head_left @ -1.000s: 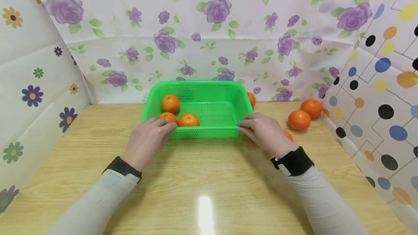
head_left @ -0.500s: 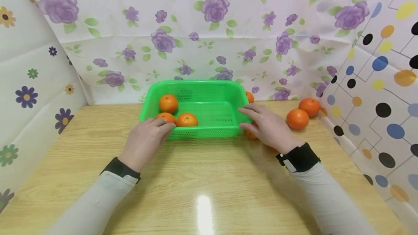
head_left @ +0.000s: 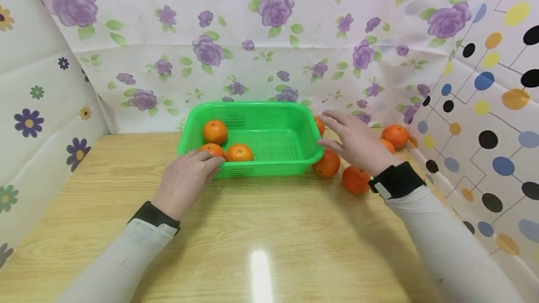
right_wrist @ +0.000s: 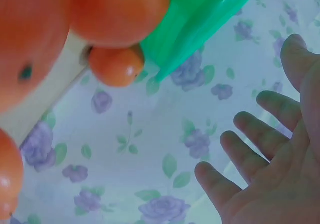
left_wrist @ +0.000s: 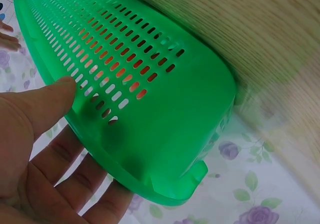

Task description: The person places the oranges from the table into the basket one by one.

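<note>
Basket (head_left: pixel 269 169), green and perforated, stands upright on the wood-grain table (head_left: pixel 210 247), three oranges (head_left: pixel 240 152) gathered at its left end. The left hand (head_left: pixel 185 179) grips its near rim toward the left corner, thumb outside and fingers curled over the edge. The right hand (head_left: pixel 355 141) holds nothing, its fingers spread beside the basket's right end, where loose oranges (head_left: pixel 327 162) lie; the hand covers part of them, so their count is uncertain. The basket looks like thin, light plastic, likely to flex slightly and slide easily, heavier on the fruit's side; its turned-out rim seems the best hold. The oranges should be firm, smooth and quick to roll, bruising if squeezed hard, so fingers wrapped round the middle suit them.
</note>
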A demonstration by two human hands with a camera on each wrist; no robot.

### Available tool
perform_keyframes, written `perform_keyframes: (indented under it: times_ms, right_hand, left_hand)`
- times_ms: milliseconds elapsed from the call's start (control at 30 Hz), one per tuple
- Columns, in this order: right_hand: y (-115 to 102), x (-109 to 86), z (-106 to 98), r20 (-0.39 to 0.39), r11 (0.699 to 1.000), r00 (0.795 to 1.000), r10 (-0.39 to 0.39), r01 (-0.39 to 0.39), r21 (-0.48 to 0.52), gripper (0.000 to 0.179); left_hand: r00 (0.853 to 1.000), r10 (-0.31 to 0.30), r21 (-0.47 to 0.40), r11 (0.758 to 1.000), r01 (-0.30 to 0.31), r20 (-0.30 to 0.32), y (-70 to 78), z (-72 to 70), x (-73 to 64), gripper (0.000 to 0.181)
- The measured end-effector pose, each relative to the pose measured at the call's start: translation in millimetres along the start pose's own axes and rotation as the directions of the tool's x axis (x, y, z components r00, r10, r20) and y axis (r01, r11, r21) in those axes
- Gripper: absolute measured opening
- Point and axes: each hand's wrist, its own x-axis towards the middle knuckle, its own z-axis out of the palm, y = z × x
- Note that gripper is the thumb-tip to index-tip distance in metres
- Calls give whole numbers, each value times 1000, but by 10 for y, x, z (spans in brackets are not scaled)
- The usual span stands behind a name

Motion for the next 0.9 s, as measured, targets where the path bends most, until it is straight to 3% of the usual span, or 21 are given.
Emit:
perform_keyframes:
  times_ms: [167,333,533,900]
  right_hand:
    - [98,61,-141,55,998,997,62,-60,-37,66]
    - [202,120,-206,86,994,994,74,-68,-80,70]
    - [363,213,-155,111,992,991,72,-59,-113,76]
    - [596,445,14,202,982,967,153,-127,-139,86]
  left_hand:
    - [1000,5,-4,1000,-5,-13,4,-7,6,24]
    - [999,5,-14,1000,-5,-31,11,-15,6,21]
    - [999,3,-15,1000,-4,-32,15,-12,17,21]
    - [999,18,-11,1000,-19,-50,22,-4,10,22]
